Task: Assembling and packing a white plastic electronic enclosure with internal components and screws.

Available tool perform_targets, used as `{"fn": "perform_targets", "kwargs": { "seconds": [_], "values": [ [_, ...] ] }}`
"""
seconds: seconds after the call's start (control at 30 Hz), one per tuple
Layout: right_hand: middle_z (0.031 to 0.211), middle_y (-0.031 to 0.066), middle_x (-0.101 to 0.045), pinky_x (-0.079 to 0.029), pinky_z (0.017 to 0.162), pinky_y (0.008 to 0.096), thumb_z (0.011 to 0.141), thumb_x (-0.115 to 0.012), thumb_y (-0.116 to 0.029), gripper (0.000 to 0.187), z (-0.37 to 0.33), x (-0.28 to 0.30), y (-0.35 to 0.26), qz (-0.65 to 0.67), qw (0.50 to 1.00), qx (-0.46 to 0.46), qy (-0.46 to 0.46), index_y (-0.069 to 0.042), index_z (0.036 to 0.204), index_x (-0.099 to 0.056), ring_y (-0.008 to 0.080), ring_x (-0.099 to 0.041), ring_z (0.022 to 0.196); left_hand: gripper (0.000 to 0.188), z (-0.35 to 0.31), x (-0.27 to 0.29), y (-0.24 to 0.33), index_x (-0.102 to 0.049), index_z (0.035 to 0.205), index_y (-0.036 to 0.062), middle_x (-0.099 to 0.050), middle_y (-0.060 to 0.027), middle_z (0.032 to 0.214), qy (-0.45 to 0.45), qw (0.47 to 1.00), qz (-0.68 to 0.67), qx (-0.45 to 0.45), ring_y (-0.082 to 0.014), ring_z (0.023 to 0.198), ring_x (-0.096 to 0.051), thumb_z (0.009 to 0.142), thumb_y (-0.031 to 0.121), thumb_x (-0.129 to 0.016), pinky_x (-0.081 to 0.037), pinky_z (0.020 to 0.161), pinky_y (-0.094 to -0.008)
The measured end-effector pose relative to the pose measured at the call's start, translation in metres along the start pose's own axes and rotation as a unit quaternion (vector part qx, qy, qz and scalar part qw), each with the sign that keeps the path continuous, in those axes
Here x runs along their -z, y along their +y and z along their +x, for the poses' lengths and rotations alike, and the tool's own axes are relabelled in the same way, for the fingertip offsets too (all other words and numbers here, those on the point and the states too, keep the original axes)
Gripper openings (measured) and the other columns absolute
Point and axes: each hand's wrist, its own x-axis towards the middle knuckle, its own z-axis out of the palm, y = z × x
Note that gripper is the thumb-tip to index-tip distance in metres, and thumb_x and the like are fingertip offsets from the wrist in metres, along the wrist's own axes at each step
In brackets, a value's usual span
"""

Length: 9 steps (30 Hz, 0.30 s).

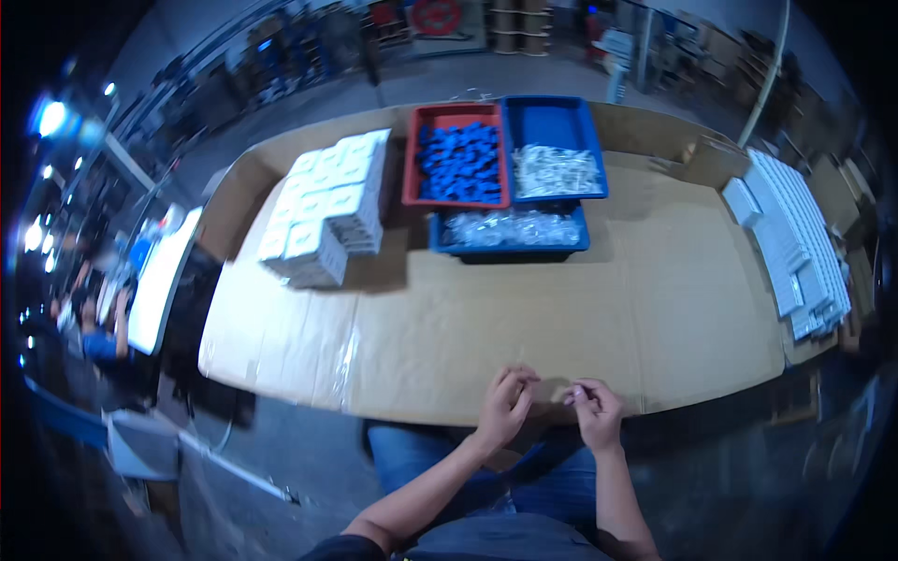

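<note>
My left hand (508,404) is over the front edge of the cardboard-covered table (468,327), its fingers curled and thumb drawn in. A short gap to the right, my right hand (599,411) has its thumb and fingers pinched together. Whatever either hand may hold is too small to make out. Beyond them, a blue tray (510,251) contains clear plastic pieces (510,227). Behind it are a red tray (411,159) of small blue parts (458,161) and another blue tray (547,122) with small whitish parts (557,171).
Stacked white boxes (323,210) stand at the left of the table. Flat white boxes (790,234) are piled along the right edge. A raised cardboard wall (636,123) borders the back. At far left, another person (103,344) is beside a white table (164,285).
</note>
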Motion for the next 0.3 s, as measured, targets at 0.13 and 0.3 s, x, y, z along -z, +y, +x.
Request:
{"fn": "perform_targets", "kwargs": {
  "seconds": [0.13,0.3],
  "values": [
    [0.094,0.0108,-0.077,-0.059,0.075,0.0290,0.099,-0.068,-0.007,0.015,-0.026,-0.054,-0.042,-0.045,0.983,-0.027,-0.175,0.002,0.110,-0.073,0.0155,-0.073,0.080,0.028,-0.015,0.071,-0.005,-0.066,0.115,0.0037,-0.065,-0.0167,0.117,0.049,0.991,0.114,-0.047,-0.0356,0.112,-0.062,0.086,0.001,-0.066,-0.049,0.099,-0.0439],
    [0.096,0.0117,-0.079,-0.059,0.078,0.0295,0.096,-0.072,-0.009,0.015,-0.037,-0.072,-0.046,-0.120,0.952,0.014,-0.280,-0.002,0.109,-0.076,0.0197,-0.077,0.087,0.031,-0.032,0.186,-0.021,-0.067,0.117,0.0074,-0.065,-0.0176,0.123,0.156,0.957,0.243,-0.040,-0.0368,0.117,-0.061,0.086,0.005,-0.068,-0.048,0.101,-0.0457]
  ]
}}
